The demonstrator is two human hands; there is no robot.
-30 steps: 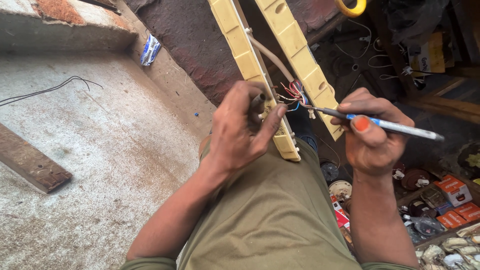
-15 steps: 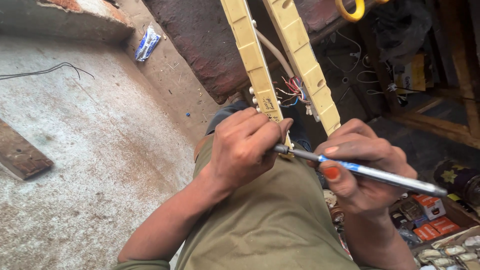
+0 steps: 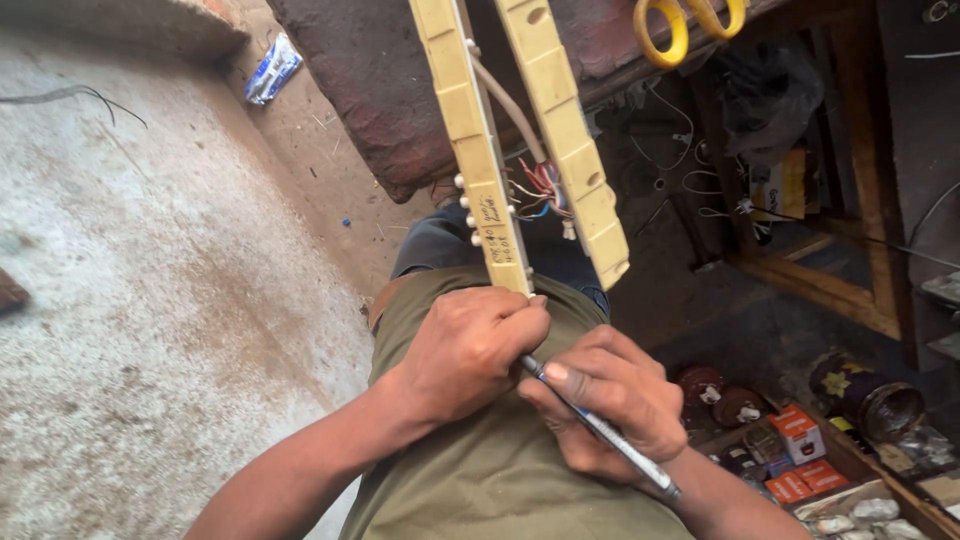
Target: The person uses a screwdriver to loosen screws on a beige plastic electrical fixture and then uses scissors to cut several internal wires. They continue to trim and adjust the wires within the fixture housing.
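My left hand (image 3: 470, 345) grips the lower end of a long cream plastic strip (image 3: 468, 130), one half of an opened power strip casing. The other half (image 3: 565, 135) stands beside it, joined by a grey cable and a knot of red, blue and white wires (image 3: 538, 190). My right hand (image 3: 610, 400) holds a blue-and-white pen (image 3: 600, 428), its tip at the strip's end right next to my left fingers. Both hands rest over my lap in olive clothing (image 3: 500, 480). Handwritten marks show on the gripped strip.
A rough concrete floor (image 3: 150, 300) lies to the left, with a crumpled blue-and-white wrapper (image 3: 272, 68). Yellow-handled scissors (image 3: 690, 25) hang at the top. A wooden tray (image 3: 850, 470) at lower right holds small boxes, round parts and a patterned tin (image 3: 865, 390).
The view has shifted so the casing sits higher. Both hands have come down onto my lap, and the pen tip has moved from the wires to the strip's lower end.
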